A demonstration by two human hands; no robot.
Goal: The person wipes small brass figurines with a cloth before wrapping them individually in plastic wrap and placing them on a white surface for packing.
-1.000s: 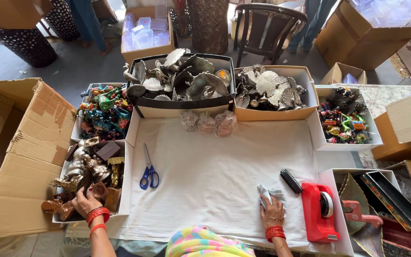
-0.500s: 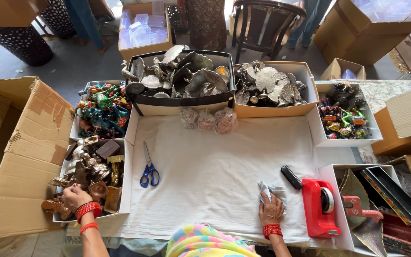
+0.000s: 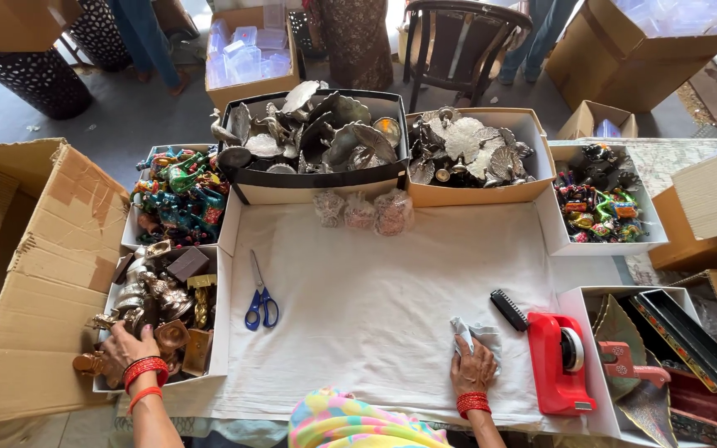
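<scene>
Small brass and copper figurines [image 3: 159, 311] fill the white box at our nine o'clock, where our left hand [image 3: 126, 344] curls around one. Our right hand [image 3: 473, 365] presses a crumpled white cloth [image 3: 470, 333] flat at five o'clock; a careless lift could topple neighbouring figurines.

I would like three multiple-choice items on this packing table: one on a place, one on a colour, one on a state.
1. Where do the scissors lie?
A. on the white cloth
B. in a box
C. on the floor

2. What colour is the tape dispenser?
A. blue
B. red
C. green

3. What does the right hand do?
A. hangs free
B. lifts the scissors
C. presses a crumpled wrap on the cloth

Key: 1 A, blue handles lie on cloth; 2 B, its body is red; 3 C, fingers rest over the wrap.
</scene>
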